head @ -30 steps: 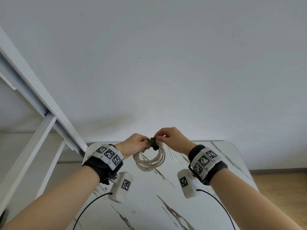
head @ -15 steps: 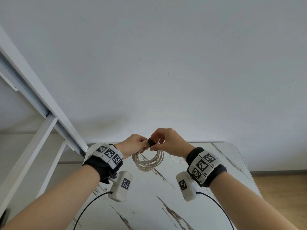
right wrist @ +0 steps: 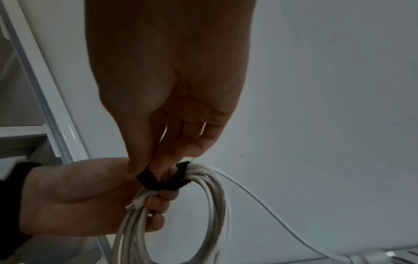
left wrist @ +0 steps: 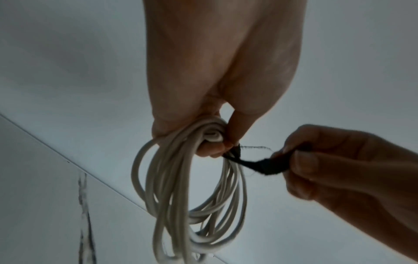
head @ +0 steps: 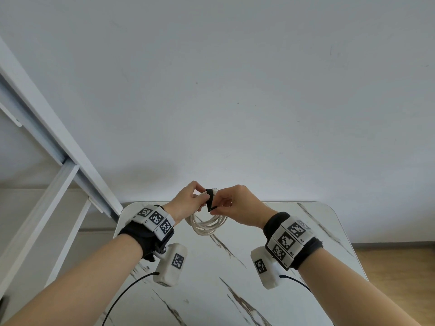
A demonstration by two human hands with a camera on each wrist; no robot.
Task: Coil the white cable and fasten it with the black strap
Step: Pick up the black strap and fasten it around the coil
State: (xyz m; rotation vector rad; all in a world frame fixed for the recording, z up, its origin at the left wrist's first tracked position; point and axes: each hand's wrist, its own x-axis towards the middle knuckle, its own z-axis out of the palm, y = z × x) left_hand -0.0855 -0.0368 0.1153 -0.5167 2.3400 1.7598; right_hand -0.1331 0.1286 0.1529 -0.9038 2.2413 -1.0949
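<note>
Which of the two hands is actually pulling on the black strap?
The right hand. It pinches the free end of the black strap, while the left hand only grips the coiled white cable at its top.

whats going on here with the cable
A person is bundling a thin white cable above a white marble-pattern table. The left hand holds the gathered loops at the top of the coil, which hangs below its grip. The right hand pinches the free end of a short black fabric strap that passes round the loops. The strap is not yet fastened, and one cable end trails loose.
</note>
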